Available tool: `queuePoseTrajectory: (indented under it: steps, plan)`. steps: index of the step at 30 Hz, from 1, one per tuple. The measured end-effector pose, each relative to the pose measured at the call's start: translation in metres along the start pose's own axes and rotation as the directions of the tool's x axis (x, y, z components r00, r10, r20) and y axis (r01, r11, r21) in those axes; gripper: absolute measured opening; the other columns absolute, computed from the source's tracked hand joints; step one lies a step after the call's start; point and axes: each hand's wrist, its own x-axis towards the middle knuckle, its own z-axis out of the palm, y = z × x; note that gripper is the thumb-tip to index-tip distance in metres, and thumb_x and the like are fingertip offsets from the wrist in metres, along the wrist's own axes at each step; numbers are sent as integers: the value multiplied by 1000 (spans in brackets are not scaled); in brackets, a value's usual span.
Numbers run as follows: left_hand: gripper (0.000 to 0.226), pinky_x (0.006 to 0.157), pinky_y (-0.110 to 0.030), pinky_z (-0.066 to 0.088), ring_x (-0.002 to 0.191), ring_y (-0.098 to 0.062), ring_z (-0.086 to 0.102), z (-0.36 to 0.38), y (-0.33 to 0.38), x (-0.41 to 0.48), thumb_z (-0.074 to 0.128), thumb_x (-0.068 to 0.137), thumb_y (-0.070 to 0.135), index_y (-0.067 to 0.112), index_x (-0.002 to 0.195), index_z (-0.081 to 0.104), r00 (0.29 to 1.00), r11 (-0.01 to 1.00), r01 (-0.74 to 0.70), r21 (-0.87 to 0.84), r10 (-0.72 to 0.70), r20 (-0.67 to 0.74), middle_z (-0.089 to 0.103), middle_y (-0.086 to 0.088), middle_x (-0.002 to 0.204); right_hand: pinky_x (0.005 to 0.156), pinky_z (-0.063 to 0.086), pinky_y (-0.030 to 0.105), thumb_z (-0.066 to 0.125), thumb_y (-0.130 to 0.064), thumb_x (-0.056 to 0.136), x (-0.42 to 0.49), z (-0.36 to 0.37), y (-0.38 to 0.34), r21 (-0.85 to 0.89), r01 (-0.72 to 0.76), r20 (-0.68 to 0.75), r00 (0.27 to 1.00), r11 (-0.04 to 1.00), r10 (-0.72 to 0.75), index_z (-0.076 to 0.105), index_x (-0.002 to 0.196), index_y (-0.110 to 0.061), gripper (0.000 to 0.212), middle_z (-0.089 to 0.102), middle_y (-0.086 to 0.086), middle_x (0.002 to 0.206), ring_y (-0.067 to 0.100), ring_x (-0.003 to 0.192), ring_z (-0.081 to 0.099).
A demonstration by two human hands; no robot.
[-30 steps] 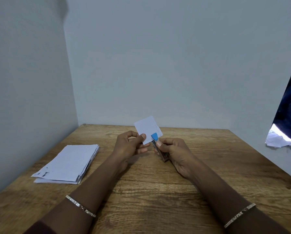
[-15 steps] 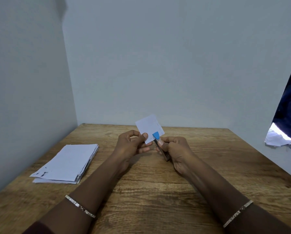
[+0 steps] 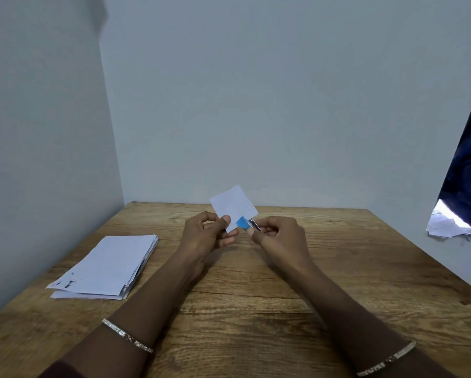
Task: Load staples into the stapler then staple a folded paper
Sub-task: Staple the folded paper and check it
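We hold the folded paper (image 3: 233,204) upright above the far middle of the worktop (image 3: 256,309), the left hand (image 3: 207,236) pinching its lower left corner between thumb and fingers. The right hand (image 3: 280,236) has its grip curled round the stapler (image 3: 242,223), of which only the blue nose and a short strip of metal show past the fingers.

Compared with a second ago, the blue nose has slid a little to the left, further over the paper's lower right edge. The dark body that stuck out below the right hand is now hidden in the grip, so the stapler looks turned more level. The paper itself has barely moved.

We read this as the stapling step, with the edge being fed into the stapler's mouth. We cannot tell whether the paper is fully seated or whether a staple is already in. Loading appears to be behind us, though no staples are visible to confirm it.

A stack of sheets (image 3: 106,266) lies on the left of the worktop, well apart from both hands.
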Motion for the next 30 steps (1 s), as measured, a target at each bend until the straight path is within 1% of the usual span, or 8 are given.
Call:
queuePoseTrajectory:
  steps: [4,7,10,16,20,22,25,30]
  plan:
    - [14,56,-23,59,70,-23,78,-2,1,2,69,91,6,1,98,58,995,999,-32,-15,30,-91,74,-20,88,60,45,23,79,-34,75,-7,2,-4,-249,124,-24,991,960,-134,77,108,-21,36,67,-13,72,3,68,61]
    - [32,59,-25,61,71,-22,78,-4,2,4,70,91,7,8,116,51,989,999,-44,-7,43,-139,74,-18,95,69,43,26,76,-39,75,-10,1,-2,-376,143,16,989,915,-148,70,121,-24,49,73,-7,86,8,80,57]
    - [45,61,-28,61,71,-23,77,-5,2,3,68,91,3,17,124,41,989,998,-56,-11,54,-135,71,-19,99,83,51,32,72,-41,74,-10,0,-2,-456,201,92,980,867,-178,66,126,-24,55,75,-3,97,18,95,66]
    - [37,59,-27,60,72,-24,77,-4,2,1,62,94,2,23,122,50,993,994,-101,31,103,-64,72,-15,87,93,41,37,67,-52,82,-8,3,-1,-612,315,216,949,726,-230,60,132,-23,59,72,0,105,22,108,59]
    - [12,62,-24,60,79,-25,77,-5,2,2,66,93,6,3,104,71,998,999,-54,-4,54,-35,74,-16,91,90,44,39,67,-57,82,-8,1,-1,-549,289,105,955,784,-279,58,129,-22,60,70,-4,103,20,104,59]
    - [14,63,-23,60,86,-26,77,-4,2,2,69,91,9,-1,99,73,1000,1000,3,-31,-3,-10,77,-15,90,88,46,35,68,-46,86,-8,-3,-2,-479,329,18,931,814,-365,56,129,-23,50,66,-6,105,16,103,59]
    - [17,62,-24,60,86,-25,78,0,4,-1,62,94,11,-2,97,73,996,993,78,-86,-74,54,79,-17,90,86,42,26,68,-28,92,-6,-5,-4,-421,413,15,893,808,-449,60,129,-24,38,62,-4,116,14,109,55]
    - [23,64,-29,61,90,-30,77,3,8,-3,49,95,14,-1,99,67,979,979,151,-137,-129,155,77,-23,97,73,36,25,61,-19,98,-5,-3,-9,-345,457,-1,873,820,-487,72,98,-15,11,67,0,96,14,92,56]
